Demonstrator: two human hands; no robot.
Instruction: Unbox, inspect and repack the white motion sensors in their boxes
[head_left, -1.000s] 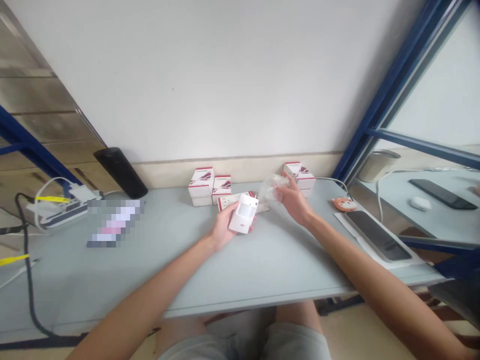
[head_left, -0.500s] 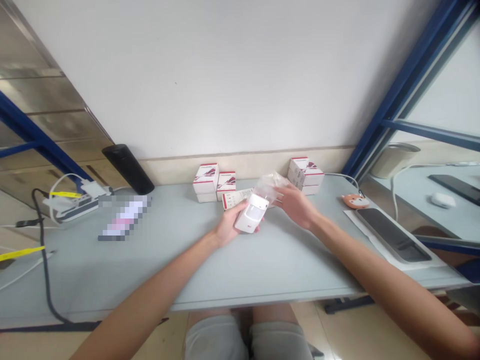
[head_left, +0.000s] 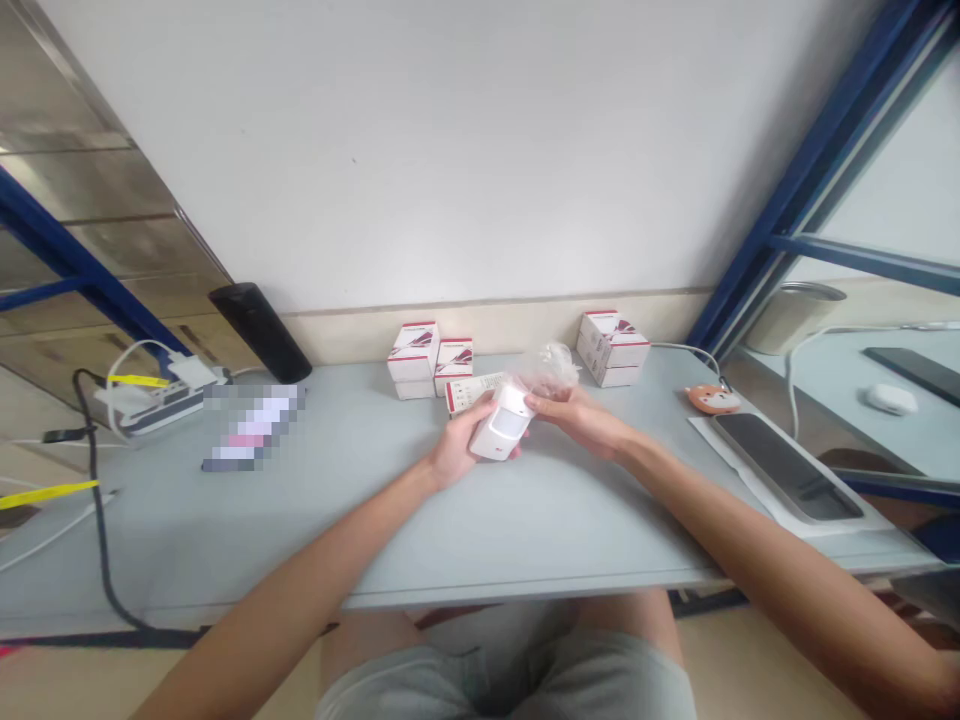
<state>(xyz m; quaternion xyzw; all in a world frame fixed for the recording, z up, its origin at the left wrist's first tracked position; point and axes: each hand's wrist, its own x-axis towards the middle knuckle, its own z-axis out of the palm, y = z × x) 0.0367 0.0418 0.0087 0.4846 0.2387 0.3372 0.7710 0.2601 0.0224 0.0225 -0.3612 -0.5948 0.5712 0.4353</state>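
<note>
My left hand (head_left: 452,452) is closed around a small white plastic sensor unit (head_left: 504,427), held tilted just above the grey table (head_left: 300,520). My right hand (head_left: 577,415) grips a crumpled clear plastic bag (head_left: 551,367) and its fingertips meet the top end of the white unit. A flat red-and-white box (head_left: 472,388) lies on the table right behind the two hands.
Red-and-white small boxes stand along the wall: two at the centre (head_left: 430,358) and a stack at the right (head_left: 611,347). A black cylinder (head_left: 259,330) leans at back left, near a power strip with cables (head_left: 154,395). A phone (head_left: 784,467) and an orange toy (head_left: 712,399) lie at right.
My right hand has come in from the right with the clear bag and now touches the top of the white unit. My left hand has kept its hold and barely shifted.
</note>
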